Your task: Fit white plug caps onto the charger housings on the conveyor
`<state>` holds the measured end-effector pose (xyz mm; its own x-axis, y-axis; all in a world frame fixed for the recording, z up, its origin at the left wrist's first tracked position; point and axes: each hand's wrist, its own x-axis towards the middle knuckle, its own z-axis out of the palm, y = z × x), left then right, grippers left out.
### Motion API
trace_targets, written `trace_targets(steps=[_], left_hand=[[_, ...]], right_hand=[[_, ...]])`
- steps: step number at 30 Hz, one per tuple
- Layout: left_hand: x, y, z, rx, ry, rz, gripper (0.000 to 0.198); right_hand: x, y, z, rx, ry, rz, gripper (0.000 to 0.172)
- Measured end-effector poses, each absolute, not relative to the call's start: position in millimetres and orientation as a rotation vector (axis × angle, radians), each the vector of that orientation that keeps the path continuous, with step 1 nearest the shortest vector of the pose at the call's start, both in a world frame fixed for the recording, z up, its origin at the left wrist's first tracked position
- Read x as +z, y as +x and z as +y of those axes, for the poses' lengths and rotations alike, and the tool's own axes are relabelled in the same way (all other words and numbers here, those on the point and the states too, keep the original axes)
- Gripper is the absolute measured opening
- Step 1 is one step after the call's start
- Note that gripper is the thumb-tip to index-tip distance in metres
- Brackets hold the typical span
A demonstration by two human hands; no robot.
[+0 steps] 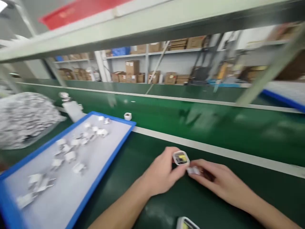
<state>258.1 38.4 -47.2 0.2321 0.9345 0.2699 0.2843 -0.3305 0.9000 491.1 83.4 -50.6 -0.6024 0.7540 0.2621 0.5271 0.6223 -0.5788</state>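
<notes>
Second white housing (186, 223), one, cut by the lower edge of view: pale rounded rim, black and yellow inside, lying on the dark green counter (133, 203).

White housing (174, 158), one, held above the counter: small, squarish, rounded corners, thick white rim, open face turned up; interior part black, part bright yellow.

Left hand (158, 175), bare: grip closed to the housing's width, thumb on the near side, fingers at the far left, pinching it between them.

Right hand (220, 179), bare: grip nearly pressed together, thumb and fingers pinching a small white piece (194, 170); details blurred. The piece sits at the housing's lower right corner; whether the two touch cannot be told.

Tray (105, 170), at left: blue rim, pale floor, bearing many loose white parts (70, 156), scattered in a slanting line, blurred.

Clear bag (26, 117), beyond the tray's left side: bulging with white pieces.

Single white part (128, 116), just beyond the tray's far right corner: dark opening on top.

White bottle (72, 109), behind the tray: metallic top.

Green strip (214, 130), glossy, running across behind a pale edging.

Overhead beam (143, 27), pale, with a red bin (81, 14) above.

Cardboard boxes (132, 67), brown, on far shelves (128, 56).
</notes>
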Motion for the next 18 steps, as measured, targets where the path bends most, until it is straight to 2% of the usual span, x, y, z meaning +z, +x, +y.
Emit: trace_targets(steps=[3, 14, 18], left_hand=[[-49.7, 260.8, 32.3, 1.176, 1.813, 1.044, 0.026], [-57.3, 266.0, 23.5, 1.379, 2.084, 0.996, 0.035], [-55.8, 265.5, 21.8, 1.339, 2.101, 1.020, 0.034]], right_hand=[[-43.1, 492.5, 74.2, 0.579, -1.001, -2.540, 0.024], [-46.0, 492.0, 67.7, 0.574, -0.983, -2.604, 0.026], [-47.4, 492.5, 66.9, 0.743, -1.003, -2.487, 0.037]])
